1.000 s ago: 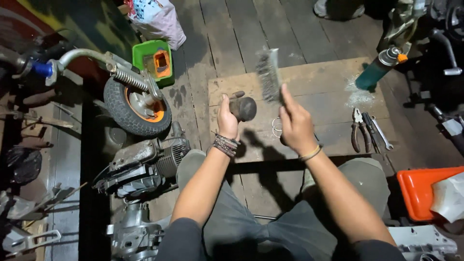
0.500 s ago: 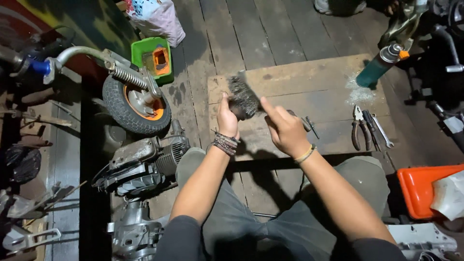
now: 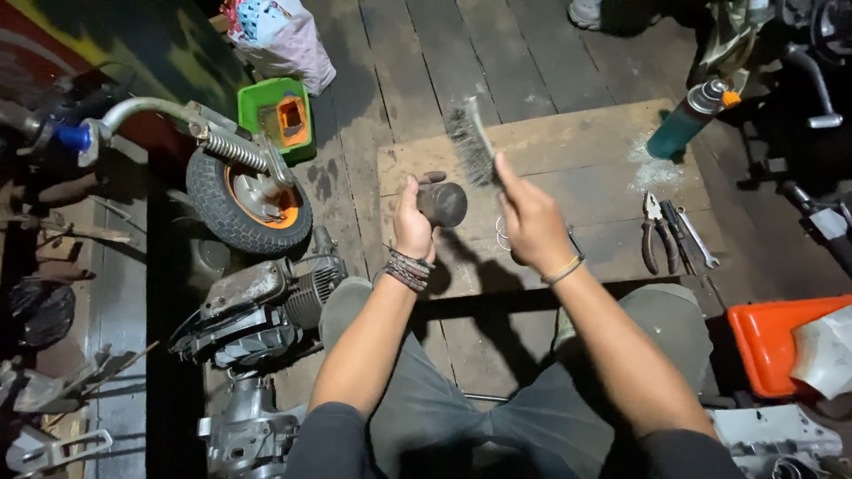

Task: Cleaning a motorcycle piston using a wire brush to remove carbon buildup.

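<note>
The left hand [image 3: 414,223] is closed around a small dark metal part [image 3: 442,204], holding it above the near-left part of a wooden board [image 3: 603,168]. The part looks like a short round cylinder, dull grey-brown, dirty, with a smooth rounded face turned to the camera; its back side is hidden by the fingers. The thumb and the fingers wrap it from the left, so only its right half shows.

The right hand [image 3: 531,223] is at about 3 o'clock from the part, just beside it. Its fingers are shut on the handle of a wire brush [image 3: 470,144], which points up toward 11 o'clock. The bristle head is grey and a little blurred, and it stands above the part, at about 1 o'clock from it, not touching it.

On the board at 3 o'clock lie pliers [image 3: 653,232]. A green spray can [image 3: 685,121] stands at 2 o'clock. A small wheel with an orange rim [image 3: 248,202] is at 9 o'clock.
</note>
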